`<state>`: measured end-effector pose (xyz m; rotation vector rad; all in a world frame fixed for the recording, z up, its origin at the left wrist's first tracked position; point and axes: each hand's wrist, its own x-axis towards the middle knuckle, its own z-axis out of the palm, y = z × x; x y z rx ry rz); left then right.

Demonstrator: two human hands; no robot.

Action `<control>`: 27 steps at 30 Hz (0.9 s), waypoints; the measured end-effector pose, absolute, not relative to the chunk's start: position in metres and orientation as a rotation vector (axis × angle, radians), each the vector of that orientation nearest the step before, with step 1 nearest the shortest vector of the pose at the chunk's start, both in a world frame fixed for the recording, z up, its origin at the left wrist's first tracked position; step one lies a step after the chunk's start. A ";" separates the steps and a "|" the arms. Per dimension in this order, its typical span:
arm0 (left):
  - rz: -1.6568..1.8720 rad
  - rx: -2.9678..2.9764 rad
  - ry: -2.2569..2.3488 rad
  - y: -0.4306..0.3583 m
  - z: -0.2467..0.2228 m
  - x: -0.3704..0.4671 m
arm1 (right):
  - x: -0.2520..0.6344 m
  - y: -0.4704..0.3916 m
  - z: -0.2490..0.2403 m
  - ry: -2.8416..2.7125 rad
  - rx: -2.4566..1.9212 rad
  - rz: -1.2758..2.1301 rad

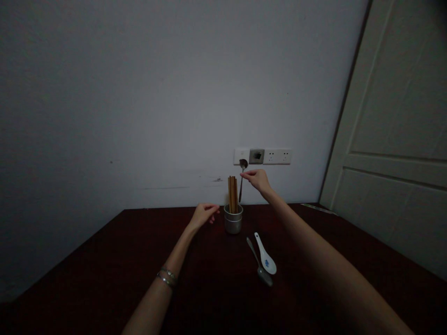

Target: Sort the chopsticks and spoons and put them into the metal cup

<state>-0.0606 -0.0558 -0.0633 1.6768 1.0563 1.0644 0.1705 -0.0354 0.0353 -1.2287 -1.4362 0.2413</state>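
Note:
My right hand (pixel 256 180) pinches a metal spoon (pixel 240 186) near its bowl. The bowl points up and the handle hangs down, its lower end just above the rim of a grey metal cup (pixel 233 224). Several wooden chopsticks (pixel 232 193) stand upright in that cup. Left of the cup, my left hand (pixel 204 215) is raised, its fingers loosely stretched toward the rim with nothing in them. On the table, in front and to the right of the cup, lie a white ceramic soup spoon (pixel 266 258) with a blue mark and a second metal spoon (pixel 260 267).
The dark red table (pixel 104 260) reaches back to a pale wall (pixel 174 93). Sockets and a switch plate (pixel 277 157) sit on the wall behind the cup. A light panelled door (pixel 394 139) stands at the right. A flat strip (pixel 317 209) lies at the back right edge.

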 end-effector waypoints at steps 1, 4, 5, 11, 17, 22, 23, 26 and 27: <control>1.049 1.683 1.068 -0.053 -0.067 -0.061 | 0.171 -0.031 0.030 -1.430 -1.242 0.220; 1.013 1.688 1.103 -0.046 -0.078 -0.064 | 0.171 -0.022 0.009 -1.411 -1.275 0.193; 1.010 1.680 1.114 -0.045 -0.081 -0.065 | 0.171 -0.020 0.002 -1.400 -1.293 0.196; 0.991 1.598 1.179 -0.037 -0.101 -0.073 | 0.171 -0.013 -0.035 -1.355 -1.394 0.206; 0.942 1.548 1.201 -0.027 -0.121 -0.078 | 0.170 -0.012 -0.056 -1.380 -1.431 0.269; 0.900 1.548 1.211 -0.023 -0.127 -0.079 | 0.169 -0.013 -0.073 -1.425 -1.441 0.320; 0.895 1.549 1.212 -0.023 -0.127 -0.079 | 0.169 -0.013 -0.075 -1.434 -1.444 0.324; 0.895 1.550 1.202 -0.023 -0.128 -0.079 | 0.169 -0.013 -0.082 -1.447 -1.457 0.337; 0.893 1.552 1.197 -0.024 -0.129 -0.079 | 0.169 -0.013 -0.084 -1.449 -1.463 0.342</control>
